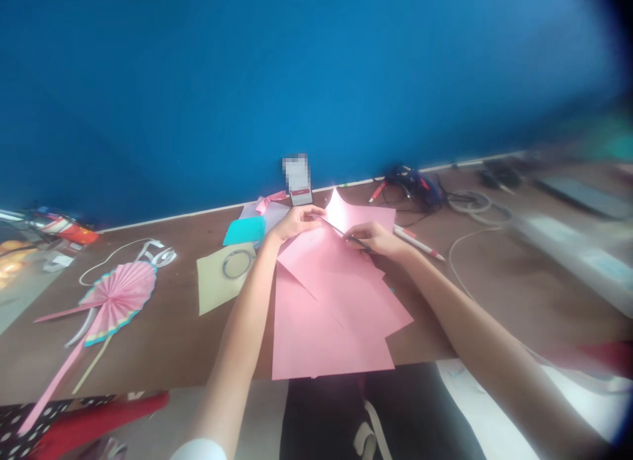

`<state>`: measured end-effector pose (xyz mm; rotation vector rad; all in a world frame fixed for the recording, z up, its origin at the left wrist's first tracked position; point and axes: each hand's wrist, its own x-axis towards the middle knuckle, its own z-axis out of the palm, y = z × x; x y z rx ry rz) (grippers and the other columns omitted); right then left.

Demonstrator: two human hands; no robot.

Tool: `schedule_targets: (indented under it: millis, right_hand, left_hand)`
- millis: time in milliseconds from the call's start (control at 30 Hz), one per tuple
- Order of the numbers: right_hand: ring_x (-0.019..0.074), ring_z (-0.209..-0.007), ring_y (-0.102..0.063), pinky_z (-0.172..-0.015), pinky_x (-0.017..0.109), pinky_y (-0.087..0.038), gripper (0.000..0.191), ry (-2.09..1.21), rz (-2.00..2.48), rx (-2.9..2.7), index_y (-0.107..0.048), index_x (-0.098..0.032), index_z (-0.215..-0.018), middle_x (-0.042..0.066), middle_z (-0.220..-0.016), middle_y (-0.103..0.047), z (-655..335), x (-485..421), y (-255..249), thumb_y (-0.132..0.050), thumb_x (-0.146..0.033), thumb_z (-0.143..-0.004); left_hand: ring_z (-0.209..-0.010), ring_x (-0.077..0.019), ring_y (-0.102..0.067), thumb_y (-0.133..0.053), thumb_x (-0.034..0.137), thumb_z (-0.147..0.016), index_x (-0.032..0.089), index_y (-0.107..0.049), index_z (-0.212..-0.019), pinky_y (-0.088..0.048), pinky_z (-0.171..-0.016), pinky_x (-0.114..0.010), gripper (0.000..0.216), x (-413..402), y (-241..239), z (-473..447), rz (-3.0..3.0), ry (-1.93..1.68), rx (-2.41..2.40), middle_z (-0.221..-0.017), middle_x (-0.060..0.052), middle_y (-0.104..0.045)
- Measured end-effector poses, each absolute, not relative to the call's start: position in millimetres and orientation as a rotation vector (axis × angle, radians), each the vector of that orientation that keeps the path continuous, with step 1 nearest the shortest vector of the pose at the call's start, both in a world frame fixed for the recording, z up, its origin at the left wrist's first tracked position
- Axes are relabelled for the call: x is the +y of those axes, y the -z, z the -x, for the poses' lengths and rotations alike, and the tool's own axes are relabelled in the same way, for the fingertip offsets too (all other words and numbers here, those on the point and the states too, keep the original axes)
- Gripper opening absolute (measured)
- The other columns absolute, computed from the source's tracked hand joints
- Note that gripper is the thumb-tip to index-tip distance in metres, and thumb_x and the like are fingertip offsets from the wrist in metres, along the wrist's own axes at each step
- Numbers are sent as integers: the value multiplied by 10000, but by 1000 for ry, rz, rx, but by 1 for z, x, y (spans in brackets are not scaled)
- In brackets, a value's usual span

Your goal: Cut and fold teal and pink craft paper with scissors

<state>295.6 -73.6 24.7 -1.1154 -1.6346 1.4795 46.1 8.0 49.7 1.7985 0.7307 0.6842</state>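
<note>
Several pink paper sheets (pixel 326 315) lie stacked on the brown table (pixel 163 341) in front of me. My left hand (pixel 295 221) pinches the top edge of one pink sheet, fingers closed on it. My right hand (pixel 376 240) is closed round a thin dark pencil-like tool (pixel 341 232) whose tip rests on the pink paper near my left hand. A white pen with a red tip (pixel 419 244) lies just right of my right hand.
A pink pleated paper fan (pixel 117 295) with long sticks lies at the left. A beige sheet with a wire ring (pixel 223 275), a teal paper (pixel 244 230), a small box (pixel 299 180) and tangled cables (pixel 425 188) sit near the blue wall.
</note>
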Motion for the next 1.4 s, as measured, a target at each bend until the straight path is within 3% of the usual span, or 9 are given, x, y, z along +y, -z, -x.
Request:
schedule_targets:
  millis: [933, 1200, 1400]
  right_hand:
    - [94, -474, -497, -463, 234, -396, 421, -1479, 1086, -1634, -681, -134, -935, -6, -590, -571, -294, -74, -24, -728, -466, -680]
    - [112, -474, -530, -453, 233, -391, 384, -1483, 1067, -1637, -680, -130, -932, 5, -579, -602, -295, -75, -26, -716, -431, -696]
    - [102, -461, -511, -429, 219, -382, 354, -1302, 1074, -1441, -671, -130, -898, 11, -572, -603, -294, -74, -26, -717, -404, -678]
  left_hand:
    - [-907, -168, -599, -724, 315, -696, 137, -641, -1136, -458, -814, -307, 482, 6, -52, -49, -1768, -672, 714, -1175, -137, -625]
    - [-777, -114, -581, -714, 303, -714, 154, -606, -1192, -464, -739, -275, 513, 11, -48, -35, -1793, -615, 758, -1205, -129, -610]
    - [-888, -167, -604, -708, 318, -712, 154, -625, -1174, -478, -812, -315, 497, 21, -42, -13, -1851, -542, 879, -1120, -122, -648]
